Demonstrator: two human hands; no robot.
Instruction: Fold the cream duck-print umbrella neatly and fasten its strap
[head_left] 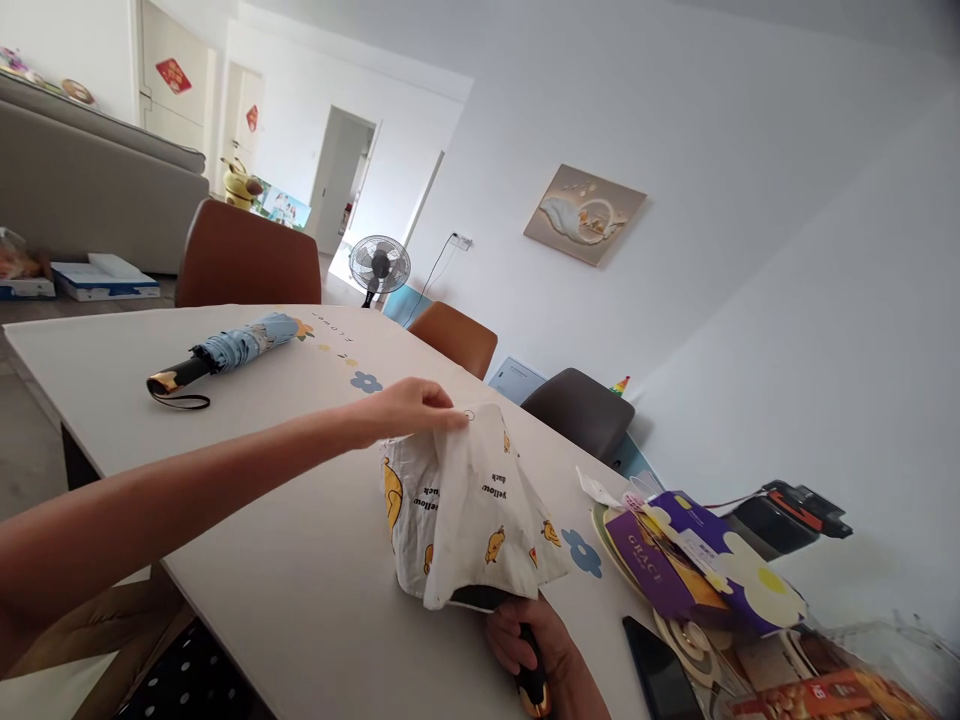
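In front of me is a partly folded umbrella (495, 500), white with yellow ducks and black "yellow duck" lettering, its loose panels hanging in folds. My right hand (529, 635) is wrapped round its black handle with a gold-coloured end, low in the view. Up at the far end of the cloth, my left hand (420, 408) pinches a panel between thumb and fingers. A second umbrella (244, 345), light blue and rolled up, lies on the table to the left, its black handle and wrist strap towards me.
The white table (315, 570) has printed flowers. At its right side are a purple tissue box (660, 570), a black phone (660, 665) and an orange package (817, 695). Chairs (247, 255) stand along the far edges, with a fan (380, 265) behind.
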